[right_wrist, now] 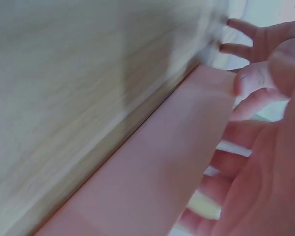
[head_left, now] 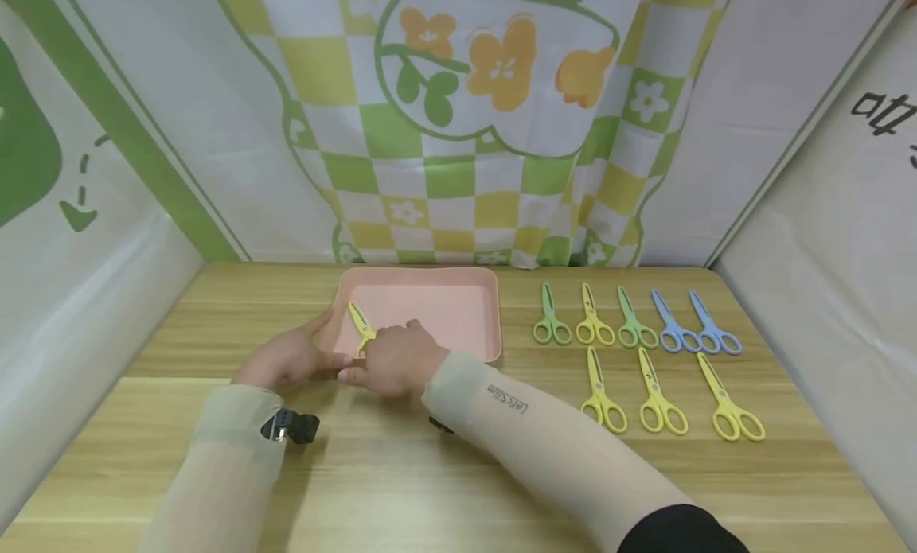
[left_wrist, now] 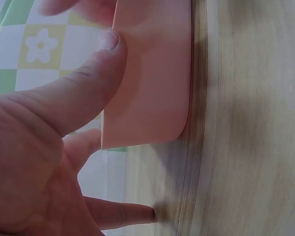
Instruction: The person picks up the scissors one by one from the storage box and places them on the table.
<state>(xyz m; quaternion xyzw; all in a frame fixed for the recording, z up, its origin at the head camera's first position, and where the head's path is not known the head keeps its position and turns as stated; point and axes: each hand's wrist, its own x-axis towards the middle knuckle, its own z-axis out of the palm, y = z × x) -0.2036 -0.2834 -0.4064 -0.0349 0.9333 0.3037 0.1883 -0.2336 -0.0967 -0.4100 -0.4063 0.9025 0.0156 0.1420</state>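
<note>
A shallow pink tray (head_left: 423,276) stands on the table. My left hand (head_left: 286,358) braces its front left corner, thumb along the front wall and straight fingers by the left side. In the left wrist view, one finger of the left hand (left_wrist: 34,157) reaches down to the tabletop. Yellow scissors (head_left: 360,318) lie in the tray's left part, blades pointing back, their handles partly hidden by my right hand (head_left: 397,358). That hand reaches over the front wall; the right wrist view shows its fingers (right_wrist: 226,162) extended over the rim, with the thumb outside.
To the right of the tray, scissors lie in two rows. The back row has green scissors (head_left: 548,318), yellow scissors (head_left: 591,318) and blue scissors (head_left: 709,326); the front row has yellow scissors (head_left: 655,394). A patterned curtain (head_left: 458,171) hangs behind the table (head_left: 430,473).
</note>
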